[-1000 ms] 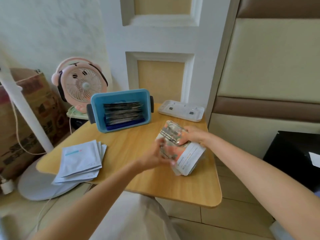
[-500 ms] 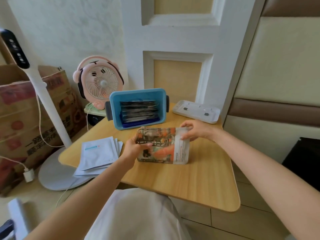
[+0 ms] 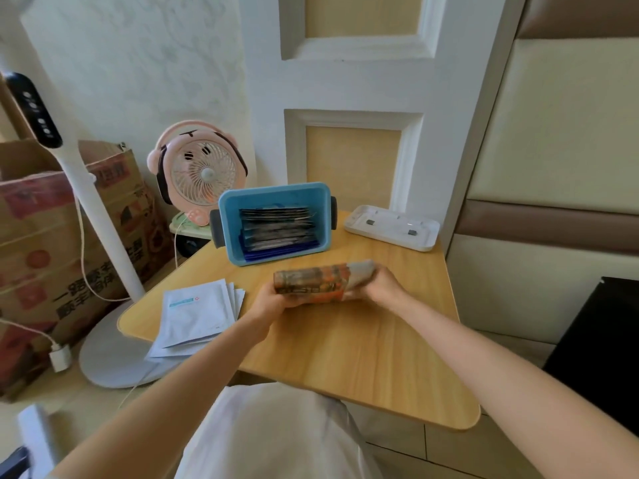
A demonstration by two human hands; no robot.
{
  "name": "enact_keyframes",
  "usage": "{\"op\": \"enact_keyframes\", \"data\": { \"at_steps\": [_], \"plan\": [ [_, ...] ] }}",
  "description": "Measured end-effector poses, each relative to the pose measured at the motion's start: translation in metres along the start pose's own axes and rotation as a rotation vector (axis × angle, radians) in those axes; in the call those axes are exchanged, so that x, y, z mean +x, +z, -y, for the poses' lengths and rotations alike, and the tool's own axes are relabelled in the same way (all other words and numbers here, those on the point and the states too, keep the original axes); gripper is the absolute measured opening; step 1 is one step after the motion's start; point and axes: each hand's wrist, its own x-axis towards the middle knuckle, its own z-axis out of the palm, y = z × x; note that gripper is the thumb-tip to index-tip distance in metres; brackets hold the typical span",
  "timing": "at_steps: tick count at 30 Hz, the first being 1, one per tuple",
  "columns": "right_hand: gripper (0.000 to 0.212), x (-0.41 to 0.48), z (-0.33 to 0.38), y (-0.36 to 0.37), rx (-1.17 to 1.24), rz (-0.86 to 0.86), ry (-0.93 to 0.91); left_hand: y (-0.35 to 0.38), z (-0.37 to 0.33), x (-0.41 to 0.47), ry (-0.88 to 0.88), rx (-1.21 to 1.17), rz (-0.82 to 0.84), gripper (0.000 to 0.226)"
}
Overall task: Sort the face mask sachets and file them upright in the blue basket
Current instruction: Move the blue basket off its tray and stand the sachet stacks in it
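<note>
- Fingers (image 3: 276,299) of the left hand (image 3: 268,302) curl around the left end of a stack of orange-printed sachets (image 3: 316,283); fingers (image 3: 371,283) of the right hand (image 3: 382,288) wrap its right end, so both hands clasp the stack between them, its long edge level, over the middle of the desk (image 3: 363,347)
- Desk: light wood top with rounded corners, carrying every item listed below except the fan and the box
- Cardboard box (image 3: 38,236): brown with red print, standing on the floor at the far left, behind a white lamp pole (image 3: 90,216)
- Blue basket (image 3: 275,224): at the far side of the desk, just beyond the held stack and apart from it; dark sachets (image 3: 276,229) are filed in it on edge, packed one behind another
- Pink fan (image 3: 200,174): left of the basket, behind the desk edge, its grille facing the camera
- White sachets (image 3: 198,314): a fanned pile lying flat at the left corner of the desk, part of it overhanging the edge, near the left wrist
- White tray (image 3: 392,228): shallow, at the far right corner of the desk, right of the basket and apart from it
</note>
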Motion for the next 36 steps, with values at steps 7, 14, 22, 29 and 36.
{"op": "enact_keyframes", "data": {
  "at_steps": [7, 14, 22, 29, 36],
  "plan": [
    [0.056, 0.011, 0.011, -0.009, -0.442, -0.214, -0.009, -0.002, -0.015, 0.011, 0.015, -0.055, -0.028, 0.041],
    [0.058, 0.011, -0.001, -0.007, -0.296, -0.180, 0.050, 0.005, -0.015, 0.011, -0.041, -0.018, 0.048, 0.028],
    [0.047, 0.010, -0.008, -0.007, -0.347, -0.105, 0.024, 0.004, -0.011, 0.003, -0.028, 0.099, 0.101, 0.025],
    [0.047, 0.011, 0.008, -0.030, -0.280, -0.053, -0.040, -0.016, -0.018, 0.014, 0.256, 0.667, -0.127, 0.032],
    [0.025, 0.000, 0.011, -0.022, -0.154, -0.109, -0.166, -0.019, -0.016, 0.009, 0.351, 0.708, -0.155, 0.026]
  ]
}}
